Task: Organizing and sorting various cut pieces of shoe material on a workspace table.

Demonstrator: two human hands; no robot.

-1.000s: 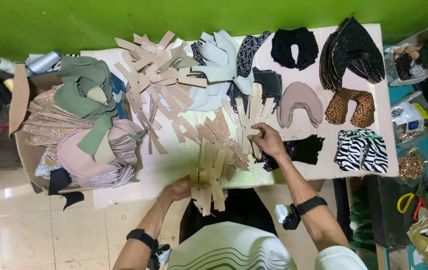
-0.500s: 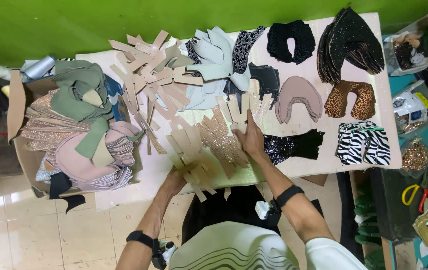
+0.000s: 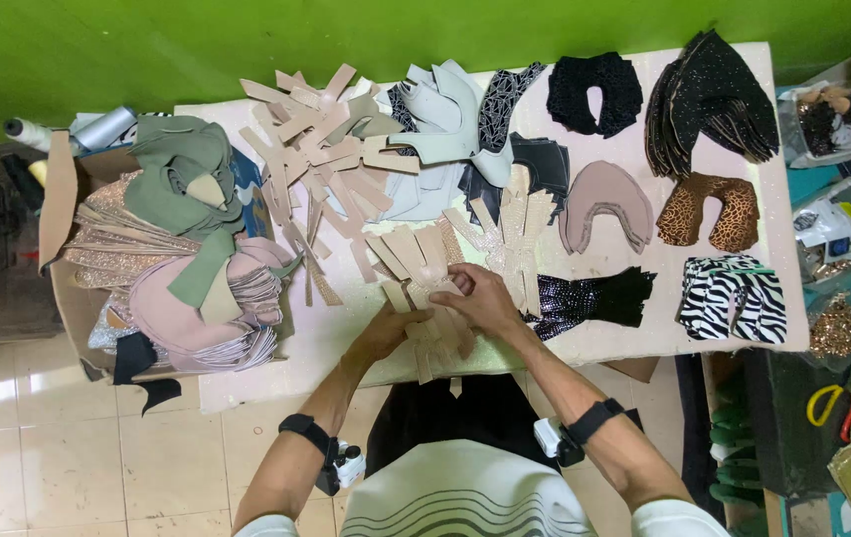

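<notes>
Both my hands meet over a fan of beige strap-shaped cut pieces (image 3: 416, 261) near the front edge of the white table (image 3: 634, 338). My left hand (image 3: 383, 329) grips the lower ends of the pieces. My right hand (image 3: 478, 297) lies over their middle, fingers curled on them. More glittery beige strips (image 3: 512, 231) lie just beyond my right hand. A loose heap of tan straps (image 3: 318, 149) spreads at the back left.
Stacks of shoe-upper cutouts cover the table: black (image 3: 595, 91), dark glitter (image 3: 712, 104), taupe (image 3: 602, 204), leopard (image 3: 707, 209), zebra (image 3: 731, 298), black sequin (image 3: 593, 296), pale grey (image 3: 435, 119). A cardboard box (image 3: 73, 298) of pink and green pieces stands left. Scissors (image 3: 828, 406) lie at right.
My right hand has come left from the glittery strips to join my left hand, and the beige pieces are now gathered between both hands.
</notes>
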